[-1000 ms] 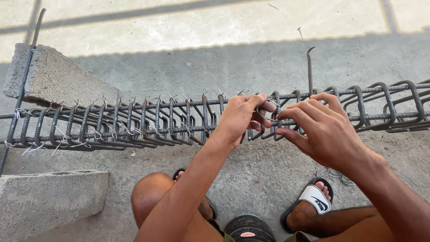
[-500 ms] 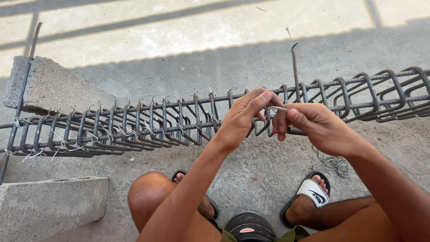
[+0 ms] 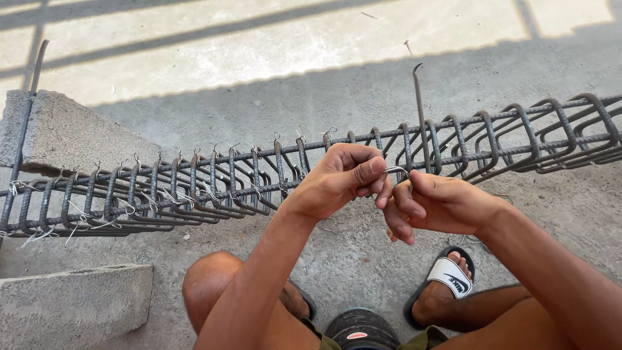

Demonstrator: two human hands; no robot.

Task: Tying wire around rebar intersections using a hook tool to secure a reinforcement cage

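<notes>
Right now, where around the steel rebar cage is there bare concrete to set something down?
Free: sunlit concrete floor beyond the long rebar cage; grey floor between the lower concrete block and the knee. Crowded: where left hand and right hand pinch thin tie wire.

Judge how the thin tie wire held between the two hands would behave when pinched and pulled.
The tie wire probably bends easily: it curves in a loop between both hands. It likely holds its shape, as twisted ends stand up along the rebar cage. Being thin, it looks light.

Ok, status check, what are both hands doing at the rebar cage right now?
Left hand and right hand pinching a thin wire loop between them. Rebar cage just behind, resting on concrete block. Hook tool upright by right hand; nothing blocking.
</notes>
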